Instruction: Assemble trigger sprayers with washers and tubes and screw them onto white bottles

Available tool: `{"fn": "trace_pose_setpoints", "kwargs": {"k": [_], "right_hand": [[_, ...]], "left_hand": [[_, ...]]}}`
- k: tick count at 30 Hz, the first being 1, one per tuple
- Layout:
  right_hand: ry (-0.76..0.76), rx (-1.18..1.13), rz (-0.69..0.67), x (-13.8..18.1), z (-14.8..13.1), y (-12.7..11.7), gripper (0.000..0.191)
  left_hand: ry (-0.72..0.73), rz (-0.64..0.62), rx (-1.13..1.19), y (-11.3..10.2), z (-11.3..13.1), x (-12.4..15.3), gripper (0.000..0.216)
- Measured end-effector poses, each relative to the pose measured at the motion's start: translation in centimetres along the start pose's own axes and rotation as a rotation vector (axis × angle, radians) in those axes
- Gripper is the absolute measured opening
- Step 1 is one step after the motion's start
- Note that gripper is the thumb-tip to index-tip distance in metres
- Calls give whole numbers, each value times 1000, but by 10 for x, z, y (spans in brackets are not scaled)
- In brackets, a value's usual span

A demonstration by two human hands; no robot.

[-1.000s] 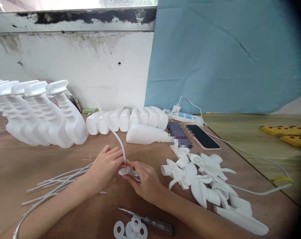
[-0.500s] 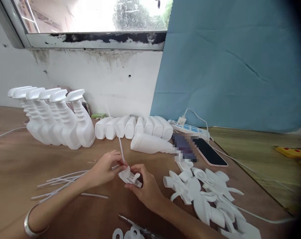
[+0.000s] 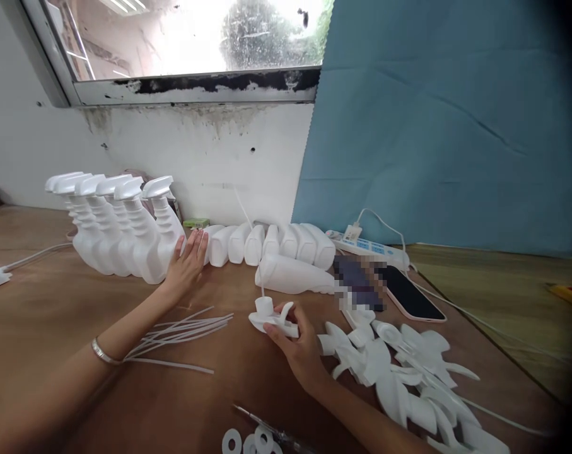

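My right hand (image 3: 301, 347) grips a white spray trigger head (image 3: 270, 318) with a thin clear dip tube (image 3: 253, 243) standing up out of it, held just above the brown table (image 3: 40, 315). My left hand (image 3: 187, 265) is open, fingers stretched forward, reaching to the row of white bottles lying on their sides (image 3: 271, 243); its fingertips are at the leftmost one. A bundle of loose clear tubes (image 3: 181, 331) lies between my arms. A single bottle lying on its side (image 3: 292, 276) sits just beyond the trigger head.
Several upright bottles with trigger heads (image 3: 120, 227) stand at the left. A pile of trigger heads (image 3: 399, 372) lies at the right. White washers (image 3: 248, 441) and a pen-like tool (image 3: 276, 432) sit near the front edge. A phone (image 3: 411, 293), power strip (image 3: 368, 247) and cable lie at the back right.
My left hand has let go of the tube and moved forward-left to the lying bottles. The tube now stands in the trigger head held by my right hand. The camera view has lifted.
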State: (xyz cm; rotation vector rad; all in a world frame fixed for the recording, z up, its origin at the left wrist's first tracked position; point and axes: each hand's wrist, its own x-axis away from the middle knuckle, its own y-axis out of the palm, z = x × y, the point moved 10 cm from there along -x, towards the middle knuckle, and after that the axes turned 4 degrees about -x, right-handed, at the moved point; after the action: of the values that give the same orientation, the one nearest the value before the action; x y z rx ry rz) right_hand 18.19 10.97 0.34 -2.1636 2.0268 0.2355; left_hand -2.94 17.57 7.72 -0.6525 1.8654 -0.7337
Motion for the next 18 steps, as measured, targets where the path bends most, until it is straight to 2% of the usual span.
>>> {"fn": "trace_pose_setpoints", "kwargs": {"k": [4, 7, 9, 12, 15, 16, 17, 18], "right_hand": [[-34, -17, 7, 1, -4, 0, 24], [-49, -3, -2, 1, -5, 1, 24], [-45, 12, -8, 1, -5, 1, 24], [-46, 12, -16, 1, -5, 1, 26], [-64, 3, -17, 4, -6, 0, 26], [-71, 1, -16, 5, -6, 1, 26], [-77, -3, -16, 7, -5, 1, 26], [-86, -10, -19, 9, -6, 2, 26]], "left_hand": [[-33, 31, 10, 14, -5, 2, 64], [-25, 33, 45, 8, -5, 8, 65], [-19, 32, 58, -4, -4, 17, 68], [-21, 83, 101, -35, -5, 43, 74], [-47, 176, 252, -79, -12, 74, 82], [-90, 215, 348, -95, -19, 83, 83], [-199, 257, 479, -109, -32, 91, 83], [-377, 291, 666, -117, -52, 100, 82]]}}
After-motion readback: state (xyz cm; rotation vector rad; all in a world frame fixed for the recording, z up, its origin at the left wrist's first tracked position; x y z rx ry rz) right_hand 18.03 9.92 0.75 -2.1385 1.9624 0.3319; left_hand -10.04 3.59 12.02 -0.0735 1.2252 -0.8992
